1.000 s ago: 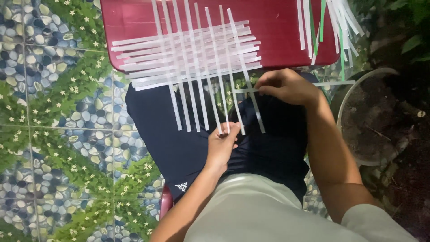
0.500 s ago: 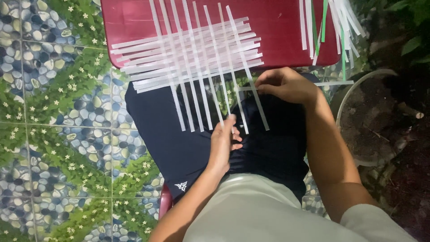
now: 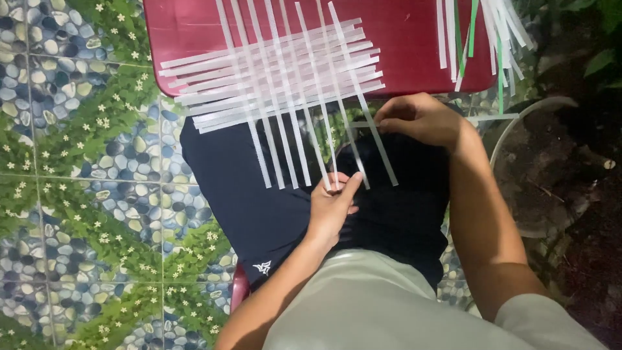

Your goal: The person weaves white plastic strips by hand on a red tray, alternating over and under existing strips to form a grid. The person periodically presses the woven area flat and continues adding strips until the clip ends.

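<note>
Tiled floor (image 3: 78,194): pebble-and-leaf pattern in blue and green, filling the left of the view.

Red surface (image 3: 414,39): a plastic top at the upper middle, carrying the work; its near edge runs above the person's lap.

Woven strips (image 3: 278,84): white, flat and narrow. One set lies crosswise in a close band on the red surface. A second set of about six runs lengthwise, away from the person, with near ends hanging off the edge over the dark shorts (image 3: 259,207). The long axis of these hanging strips points from the lap up toward the far edge, leaning slightly left at the top.

Left hand (image 3: 332,206): resting over the lap, fingers loosely curled and part open, fingertips touching the near end of one lengthwise strip toward the right of the set. Whether it pinches that strip or only presses it cannot be told. This hand is the nearer to the hanging ends; they lie just above and to its left.

Right hand (image 3: 418,120): at the near edge of the red surface, fingers closed in a pinch on a single crosswise strip (image 3: 492,118), which runs out level to the right. It sits just right of the last lengthwise strip.

Spare strips (image 3: 483,32): a loose bundle, white with a few green, at the upper right corner.

Round basin (image 3: 518,129): far right, on dark ground.
</note>
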